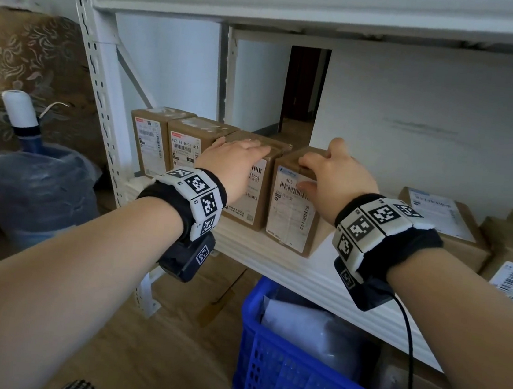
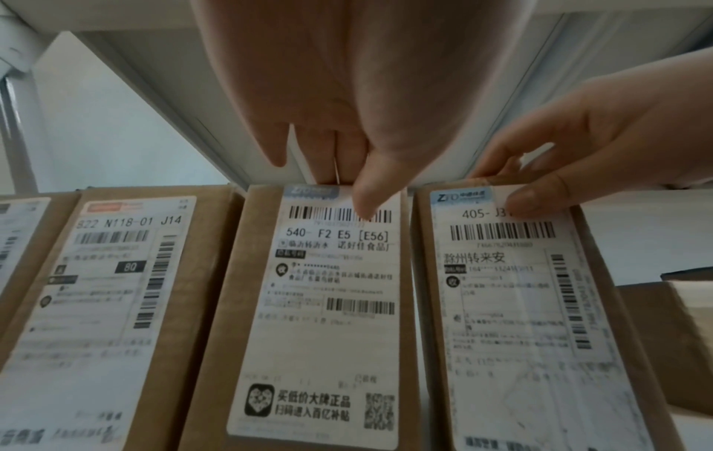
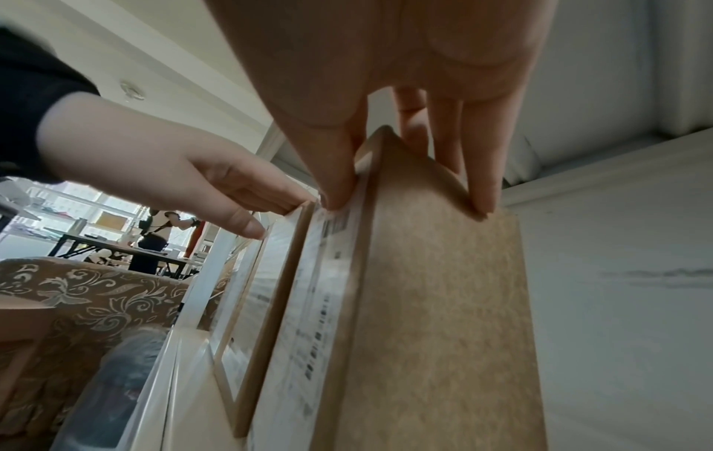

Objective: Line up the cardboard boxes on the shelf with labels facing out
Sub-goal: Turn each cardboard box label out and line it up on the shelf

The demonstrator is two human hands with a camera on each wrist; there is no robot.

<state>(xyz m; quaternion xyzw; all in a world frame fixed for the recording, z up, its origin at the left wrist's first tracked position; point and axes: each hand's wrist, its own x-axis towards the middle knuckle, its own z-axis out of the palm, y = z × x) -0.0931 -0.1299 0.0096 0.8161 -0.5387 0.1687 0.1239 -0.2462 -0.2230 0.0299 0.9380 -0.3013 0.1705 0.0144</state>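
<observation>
Bare forearms; black wristbands (image 1: 384, 241) with white square-code tiles; dark camera units beneath; black cable (image 1: 410, 355) from the right.

The head view looks forward and down over both forearms at the shelf (image 1: 276, 260). Each wrist view sits close, facing the upright boxes (image 2: 320, 305); all three share them.
</observation>
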